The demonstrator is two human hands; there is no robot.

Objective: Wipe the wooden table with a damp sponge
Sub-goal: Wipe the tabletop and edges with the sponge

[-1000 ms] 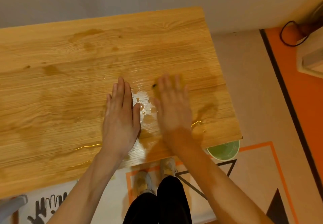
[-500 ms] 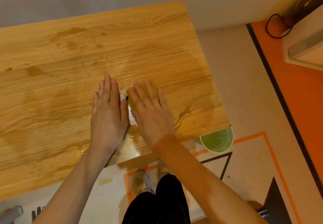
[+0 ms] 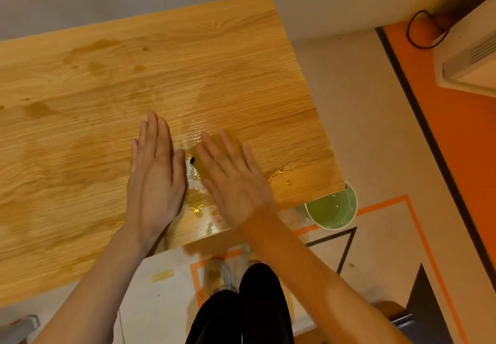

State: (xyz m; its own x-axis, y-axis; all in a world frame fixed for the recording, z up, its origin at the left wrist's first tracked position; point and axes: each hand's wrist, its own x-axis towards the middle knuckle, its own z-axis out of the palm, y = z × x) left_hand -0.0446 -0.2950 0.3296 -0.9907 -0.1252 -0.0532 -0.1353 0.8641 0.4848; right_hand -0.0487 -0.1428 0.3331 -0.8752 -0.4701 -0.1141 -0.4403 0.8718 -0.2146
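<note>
The wooden desk (image 3: pixel 107 134) carries broad damp patches over its left and far parts, and a glossy wet streak near its front edge, between the two hands. The right hand (image 3: pixel 230 180) has swung back rightward from half a second ago, when it sat against the left; I judge the wiping is mid-stroke, with the desk's right corner not yet covered. The left hand (image 3: pixel 155 174) lies flat on the desk, its grip spread and empty. The right grip presses flat on the yellow sponge (image 3: pixel 212 153), blurred by motion and mostly hidden. A green bucket (image 3: pixel 332 209) is partly cut off by the desk's corner.
</note>
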